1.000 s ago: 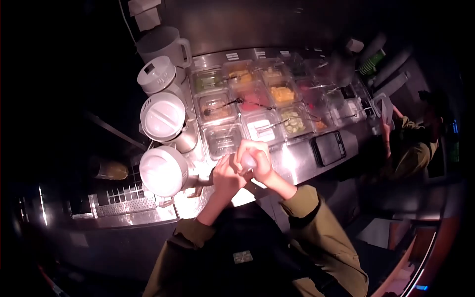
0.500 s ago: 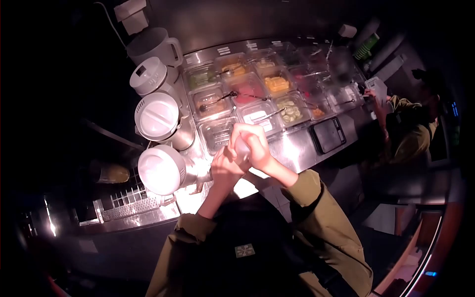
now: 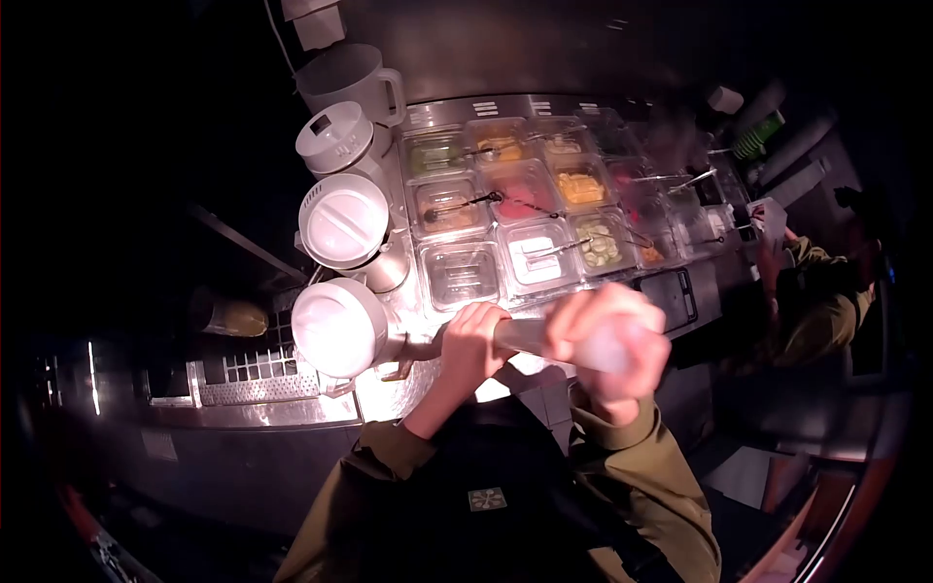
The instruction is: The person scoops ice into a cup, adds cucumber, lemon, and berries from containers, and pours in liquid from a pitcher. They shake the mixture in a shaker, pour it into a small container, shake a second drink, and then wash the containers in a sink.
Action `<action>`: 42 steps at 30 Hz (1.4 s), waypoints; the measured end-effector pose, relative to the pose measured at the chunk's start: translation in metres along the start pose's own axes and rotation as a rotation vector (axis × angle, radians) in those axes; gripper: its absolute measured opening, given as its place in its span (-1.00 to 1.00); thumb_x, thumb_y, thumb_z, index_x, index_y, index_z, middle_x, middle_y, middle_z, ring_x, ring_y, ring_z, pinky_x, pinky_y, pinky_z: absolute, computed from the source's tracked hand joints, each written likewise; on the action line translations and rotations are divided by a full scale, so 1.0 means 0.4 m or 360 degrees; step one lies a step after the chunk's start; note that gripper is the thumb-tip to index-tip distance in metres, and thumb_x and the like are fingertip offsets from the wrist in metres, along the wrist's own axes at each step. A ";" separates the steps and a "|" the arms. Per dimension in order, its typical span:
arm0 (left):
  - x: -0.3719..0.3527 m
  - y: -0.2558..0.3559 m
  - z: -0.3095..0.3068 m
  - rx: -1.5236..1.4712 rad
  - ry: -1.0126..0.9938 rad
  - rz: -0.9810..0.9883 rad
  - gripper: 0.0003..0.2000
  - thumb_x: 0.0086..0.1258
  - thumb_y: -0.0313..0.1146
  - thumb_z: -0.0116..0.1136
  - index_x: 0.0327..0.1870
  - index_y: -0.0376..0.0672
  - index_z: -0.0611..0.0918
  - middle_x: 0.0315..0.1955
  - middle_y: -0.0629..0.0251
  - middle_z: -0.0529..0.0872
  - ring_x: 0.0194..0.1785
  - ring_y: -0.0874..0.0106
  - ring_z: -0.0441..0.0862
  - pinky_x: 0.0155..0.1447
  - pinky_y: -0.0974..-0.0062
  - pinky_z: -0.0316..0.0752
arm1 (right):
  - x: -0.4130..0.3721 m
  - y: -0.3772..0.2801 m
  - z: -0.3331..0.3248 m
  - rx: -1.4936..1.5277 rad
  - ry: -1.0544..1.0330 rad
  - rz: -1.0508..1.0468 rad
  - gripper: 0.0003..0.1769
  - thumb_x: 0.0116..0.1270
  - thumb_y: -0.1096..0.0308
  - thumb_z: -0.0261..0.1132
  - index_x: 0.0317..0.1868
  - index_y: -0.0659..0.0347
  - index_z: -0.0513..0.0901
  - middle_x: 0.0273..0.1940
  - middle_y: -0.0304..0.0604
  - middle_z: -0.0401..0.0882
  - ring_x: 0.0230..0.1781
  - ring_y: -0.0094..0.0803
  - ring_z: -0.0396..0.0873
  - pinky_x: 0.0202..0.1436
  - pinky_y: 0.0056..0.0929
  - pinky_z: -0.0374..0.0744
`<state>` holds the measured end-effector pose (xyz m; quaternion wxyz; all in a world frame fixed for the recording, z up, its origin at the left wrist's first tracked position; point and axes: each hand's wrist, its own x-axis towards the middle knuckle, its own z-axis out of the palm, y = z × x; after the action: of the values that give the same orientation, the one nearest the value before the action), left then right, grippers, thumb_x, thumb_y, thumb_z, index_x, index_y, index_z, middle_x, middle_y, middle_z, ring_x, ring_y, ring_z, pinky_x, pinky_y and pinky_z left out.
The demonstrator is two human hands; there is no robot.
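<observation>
My left hand [image 3: 472, 342] is closed, its fingers wrapped around the near end of a grey cylinder [image 3: 522, 335] held roughly level above the counter edge. My right hand [image 3: 614, 345], blurred by motion, is closed around the other end, where a pale rounded surface shows. The cylinder's exact kind is hard to tell. Just beyond my hands are a clear, nearly bare tub [image 3: 461, 275] and a tub with a white bottom [image 3: 537, 255]. A white-lidded metal pitcher [image 3: 337, 328] stands left of my left hand, its dark handle pointing toward that hand.
More white-lidded pitchers [image 3: 344, 222] and a large translucent jug [image 3: 340, 83] line the left side. Tubs of yellow pieces [image 3: 581, 187], pink food [image 3: 518, 191] and pale slices [image 3: 600, 245] hold utensils. A black tray [image 3: 668, 297] lies right; a co-worker [image 3: 821, 291] stands beyond. A drain grate [image 3: 260, 364] is left.
My hands were clasped together around a pale rounded thing; now they are apart, the right hand having moved right, with the grey cylinder showing between them. The view has shifted slightly.
</observation>
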<state>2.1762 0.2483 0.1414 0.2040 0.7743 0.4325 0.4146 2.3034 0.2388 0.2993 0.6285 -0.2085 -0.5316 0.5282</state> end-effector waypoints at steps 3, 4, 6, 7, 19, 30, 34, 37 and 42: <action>-0.001 0.010 -0.001 0.0174 0.0058 -0.0007 -0.60 -0.25 -0.32 0.38 -0.32 -0.19 0.53 -0.45 0.25 0.52 -0.26 0.23 0.51 -0.15 0.35 0.43 | -0.078 0.222 -0.075 -0.0625 0.0173 0.0007 -0.47 0.31 0.05 -0.14 -0.59 0.34 0.42 -0.65 -0.12 0.46 -0.67 -0.49 0.39 -0.54 -0.58 0.38; 0.000 0.008 0.004 0.0237 0.0109 0.0023 -0.60 -0.25 -0.32 0.38 -0.32 -0.19 0.53 -0.45 0.25 0.53 -0.26 0.23 0.52 -0.16 0.34 0.43 | -0.108 0.286 -0.077 -0.0108 0.0250 0.0210 -0.50 0.30 0.09 -0.14 -0.60 0.35 0.41 -0.66 -0.12 0.45 -0.68 -0.51 0.38 -0.54 -0.60 0.37; -0.020 -0.005 0.009 0.0065 0.0014 -0.0213 -0.63 -0.23 -0.30 0.37 -0.35 -0.18 0.52 -0.44 0.24 0.53 -0.28 0.21 0.51 -0.17 0.33 0.42 | -0.083 0.268 -0.068 -0.0135 0.0202 0.0255 -0.52 0.29 0.13 -0.14 -0.60 0.34 0.41 -0.67 -0.14 0.45 -0.69 -0.51 0.37 -0.56 -0.61 0.35; -0.020 0.001 0.007 0.0073 0.0013 -0.0234 -0.64 -0.23 -0.30 0.37 -0.37 -0.17 0.51 -0.44 0.23 0.53 -0.29 0.21 0.51 -0.18 0.33 0.42 | -0.087 0.250 -0.058 -0.0148 0.0203 0.0302 -0.53 0.29 0.14 -0.15 -0.60 0.34 0.41 -0.67 -0.15 0.45 -0.70 -0.52 0.37 -0.57 -0.61 0.34; -0.011 -0.002 0.006 0.0076 -0.0032 -0.0245 -0.65 -0.16 -0.20 0.35 -0.41 -0.20 0.51 -0.45 0.22 0.55 -0.26 0.20 0.53 -0.17 0.32 0.42 | -0.075 0.243 -0.054 -0.0186 0.0226 0.0369 -0.57 0.27 0.20 -0.17 -0.58 0.35 0.43 -0.66 -0.11 0.45 -0.68 -0.49 0.39 -0.55 -0.58 0.37; -0.005 -0.028 0.019 0.0105 0.0123 -0.0046 -0.67 -0.20 -0.28 0.33 -0.40 -0.19 0.52 -0.40 0.24 0.56 -0.28 0.21 0.54 -0.19 0.33 0.44 | -0.088 0.286 -0.069 -0.0249 0.0214 0.0074 -0.45 0.30 0.03 -0.15 -0.62 0.35 0.42 -0.66 -0.13 0.43 -0.65 -0.45 0.39 -0.50 -0.51 0.37; -0.006 -0.021 0.026 0.0127 0.0082 -0.0151 -0.64 -0.19 -0.25 0.37 -0.38 -0.20 0.52 -0.44 0.22 0.55 -0.28 0.17 0.53 -0.21 0.33 0.44 | -0.025 0.132 -0.042 -0.0281 0.0095 0.0149 -0.54 0.28 0.16 -0.12 -0.57 0.38 0.42 -0.64 -0.12 0.44 -0.62 -0.46 0.40 -0.50 -0.51 0.40; -0.006 -0.019 0.007 0.0023 0.0009 -0.0068 -0.60 -0.17 -0.20 0.38 -0.32 -0.21 0.53 -0.39 0.20 0.57 -0.25 0.17 0.54 -0.17 0.31 0.44 | -0.008 0.008 -0.014 0.0009 -0.0079 -0.0070 -0.53 0.32 0.13 -0.12 -0.49 0.40 0.43 -0.55 -0.12 0.48 -0.59 -0.43 0.45 -0.49 -0.45 0.46; -0.019 -0.009 0.012 0.0094 0.0208 -0.0160 -0.57 -0.16 -0.16 0.38 -0.29 -0.22 0.54 -0.34 0.20 0.58 -0.23 0.18 0.54 -0.14 0.29 0.44 | -0.075 0.289 -0.083 -0.0307 -0.0017 0.0053 -0.50 0.30 0.11 -0.15 -0.63 0.32 0.42 -0.66 -0.13 0.46 -0.68 -0.41 0.43 -0.54 -0.51 0.41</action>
<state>2.1763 0.2440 0.1327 0.1730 0.7286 0.4952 0.4405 2.2854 0.2630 0.1790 0.5938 -0.2741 -0.5797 0.4860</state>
